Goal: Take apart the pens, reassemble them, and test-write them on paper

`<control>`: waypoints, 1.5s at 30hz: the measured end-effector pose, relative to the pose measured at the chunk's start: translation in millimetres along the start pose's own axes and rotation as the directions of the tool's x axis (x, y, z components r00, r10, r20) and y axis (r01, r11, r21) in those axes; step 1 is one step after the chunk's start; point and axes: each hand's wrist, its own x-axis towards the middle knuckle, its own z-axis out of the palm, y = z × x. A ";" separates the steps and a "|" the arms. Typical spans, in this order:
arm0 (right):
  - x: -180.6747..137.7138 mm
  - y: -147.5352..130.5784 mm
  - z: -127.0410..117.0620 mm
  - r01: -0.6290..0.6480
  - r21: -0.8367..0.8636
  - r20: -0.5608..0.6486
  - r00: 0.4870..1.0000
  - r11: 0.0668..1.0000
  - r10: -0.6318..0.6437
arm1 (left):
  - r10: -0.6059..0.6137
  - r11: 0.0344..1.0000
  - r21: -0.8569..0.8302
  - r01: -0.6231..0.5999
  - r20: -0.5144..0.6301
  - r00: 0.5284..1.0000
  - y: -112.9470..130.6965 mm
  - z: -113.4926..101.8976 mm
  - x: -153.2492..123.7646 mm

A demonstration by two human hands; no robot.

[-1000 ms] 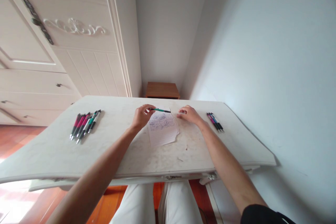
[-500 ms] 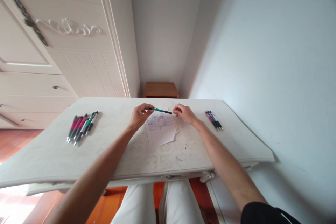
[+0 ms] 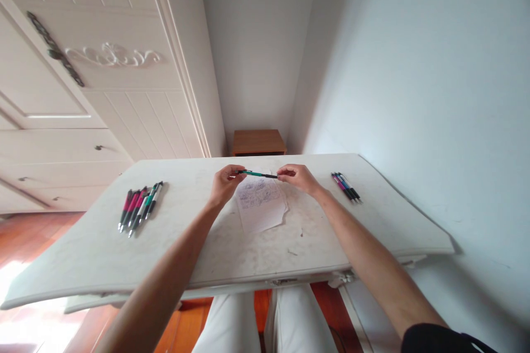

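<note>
A green pen [image 3: 257,174] with a black grip is held level over the desk between my two hands. My left hand [image 3: 227,183] pinches its clip end. At the black tip end, the fingers of my right hand [image 3: 298,177] are closed on the pen; whether they hold a small separate tip piece there is too small to tell. Beneath the pen lies a sheet of paper [image 3: 260,215] covered in scribbles near its top, with more paper edges showing under it.
Several pink, green and white pens [image 3: 138,207] lie in a cluster at the left of the white desk [image 3: 199,253]. A smaller row of pens [image 3: 346,187] lies at the right. Behind the desk stands a brown wooden box-like piece [image 3: 259,142]; a white cabinet [image 3: 124,27] rises at left.
My right hand has closed the small gap and now touches the pen's tip end. My left hand keeps its pinch. The whole view has shifted slightly.
</note>
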 end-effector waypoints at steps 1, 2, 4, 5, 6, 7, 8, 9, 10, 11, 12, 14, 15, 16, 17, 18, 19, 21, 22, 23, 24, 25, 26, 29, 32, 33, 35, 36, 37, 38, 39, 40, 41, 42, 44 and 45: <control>0.1 0.5 0.0 0.005 -0.005 -0.005 1.000 1.000 -0.005 | 0.001 1.000 0.002 -0.001 -0.008 1.000 -0.3 -0.1 0.2; 0.1 0.9 0.1 0.011 -0.010 -0.009 1.000 1.000 -0.011 | 0.000 1.000 0.003 0.000 -0.016 1.000 -0.6 -0.3 0.3; 0.1 1.0 0.4 0.015 -0.016 -0.012 1.000 1.000 -0.015 | -0.006 1.000 0.000 0.006 -0.031 0.999 -1.1 -0.4 0.4; 0.0 0.7 0.7 0.013 -0.015 -0.010 1.000 1.000 -0.014 | -0.009 1.000 -0.005 0.009 -0.036 0.999 -1.4 -0.4 0.4; 0.0 0.1 1.1 0.010 -0.013 -0.008 1.000 1.000 -0.010 | -0.011 1.000 -0.010 0.011 -0.037 0.999 -1.8 -0.4 0.5; -0.1 -0.6 1.7 0.006 -0.008 -0.004 1.000 1.000 -0.006 | -0.012 1.000 -0.014 0.012 -0.034 0.999 -2.2 -0.2 0.5; -0.2 -1.3 2.5 0.003 -0.003 0.000 1.000 1.000 -0.003 | -0.013 1.000 -0.016 0.012 -0.028 1.000 -2.5 0.1 0.4; -0.3 -1.9 3.4 0.001 0.002 0.006 1.000 1.000 -0.001 | -0.014 1.000 -0.018 0.013 -0.021 1.000 -2.8 0.4 0.4; -0.4 -2.4 4.4 0.002 0.005 0.010 1.000 1.000 -0.002 | -0.016 1.000 -0.019 0.016 -0.013 1.000 -2.9 0.7 0.3; -0.6 -2.8 5.5 0.003 0.004 0.013 1.000 1.000 -0.003 | -0.021 1.000 -0.020 0.020 -0.009 1.000 -2.8 1.0 0.2; -0.9 -3.2 6.6 0.005 0.002 0.015 1.000 1.000 -0.005 | -0.025 0.999 -0.022 0.025 -0.008 1.000 -2.6 1.3 0.1; -1.5 -4.0 8.9 0.009 -0.008 0.017 1.000 1.000 -0.009 | -0.034 0.999 -0.030 0.034 -0.010 0.999 -2.1 1.6 0.0; -1.8 -4.6 9.9 0.010 -0.014 0.016 1.000 1.000 -0.010 | -0.037 0.999 -0.035 0.036 -0.013 0.999 -1.9 1.6 -0.1; -2.1 -5.2 10.9 0.010 -0.017 0.016 1.000 1.000 -0.010 | -0.039 0.998 -0.041 0.038 -0.015 0.999 -1.8 1.7 -0.1; -2.4 -6.0 11.8 0.011 -0.018 0.015 1.000 1.000 -0.010 | -0.043 0.998 -0.047 0.042 -0.014 0.999 -1.9 1.8 -0.2; -2.5 -6.7 12.5 0.011 -0.016 0.012 1.000 1.000 -0.011 | -0.046 0.998 -0.053 0.046 -0.009 0.999 -2.2 2.1 -0.3; -2.6 -7.4 13.1 0.012 -0.009 0.010 1.000 1.000 -0.012 | -0.050 0.997 -0.057 0.049 -0.003 0.999 -2.7 2.4 -0.4; -2.4 -8.4 13.7 0.011 0.013 0.006 1.000 1.000 -0.011 | -0.054 0.997 -0.061 0.055 0.015 0.998 -3.7 3.5 -0.7; -2.3 -8.7 13.7 0.011 0.022 0.004 1.000 1.000 -0.011 | -0.054 0.996 -0.062 0.056 0.024 0.998 -4.2 4.0 -0.7; -2.1 -8.7 13.4 0.011 0.026 0.004 1.000 1.000 -0.011 | -0.054 0.996 -0.064 0.056 0.030 0.998 -4.5 4.5 -0.7; -2.0 -8.7 12.9 0.009 0.026 0.005 1.000 1.000 -0.010 | -0.054 0.996 -0.065 0.056 0.030 0.998 -4.6 4.8 -0.6; -1.8 -8.5 12.2 0.008 0.023 0.004 1.000 1.000 -0.008 | -0.057 0.996 -0.066 0.058 0.028 0.998 -4.5 4.9 -0.4; -1.7 -8.3 11.3 0.007 0.021 0.004 1.000 1.000 -0.007 | -0.060 0.996 -0.068 0.061 0.022 0.998 -4.1 4.8 -0.1; -1.2 -7.9 7.2 0.011 0.014 -0.011 1.000 1.000 -0.011 | -0.070 0.995 -0.077 0.070 -0.003 0.998 -2.4 3.5 0.7; -0.4 -8.4 2.3 0.010 0.004 -0.050 0.999 1.000 -0.010 | -0.074 0.994 -0.077 0.072 -0.036 0.997 -1.6 1.6 1.6; -0.2 -8.7 1.0 0.006 0.007 -0.063 0.998 1.000 -0.006 | -0.075 0.995 -0.074 0.072 -0.048 0.996 -1.8 1.0 1.8; 0.0 -9.5 -0.5 -0.001 0.022 -0.075 0.997 1.000 0.003 | -0.077 0.995 -0.071 0.073 -0.065 0.995 -2.7 0.1 2.3; 0.0 -9.8 -0.6 -0.002 0.029 -0.072 0.997 1.000 0.005 | -0.078 0.995 -0.071 0.074 -0.068 0.995 -3.4 -0.2 2.5; -0.1 -9.9 -0.3 -0.002 0.033 -0.067 0.998 0.999 0.004 | -0.080 0.995 -0.072 0.075 -0.066 0.995 -4.0 -0.3 2.7; -0.2 -9.9 0.3 0.002 0.031 -0.061 0.998 1.000 -0.001 | -0.080 0.994 -0.073 0.076 -0.062 0.995 -4.7 -0.4 2.7; -0.3 -9.7 1.0 0.010 0.023 -0.054 0.998 1.000 -0.009 | -0.080 0.995 -0.072 0.076 -0.057 0.995 -5.2 -0.3 2.7; -0.4 -9.3 1.7 0.019 0.014 -0.050 0.999 1.000 -0.019 | -0.077 0.995 -0.070 0.073 -0.053 0.996 -5.5 -0.1 2.6; -0.4 -8.8 2.3 0.029 0.004 -0.047 0.998 1.000 -0.029 | -0.074 0.995 -0.068 0.070 -0.050 0.996 -5.6 0.1 2.4; -0.4 -8.3 2.9 0.038 -0.006 -0.046 0.998 0.999 -0.038 | -0.072 0.995 -0.068 0.069 -0.048 0.996 -5.4 0.5 2.2; -0.2 -7.6 3.5 0.049 -0.017 -0.046 0.998 0.999 -0.050 | -0.076 0.995 -0.073 0.073 -0.045 0.996 -4.2 1.3 1.6; -0.2 -7.4 3.8 0.054 -0.022 -0.043 0.998 0.998 -0.055 | -0.081 0.994 -0.079 0.077 -0.043 0.996 -3.3 1.7 1.3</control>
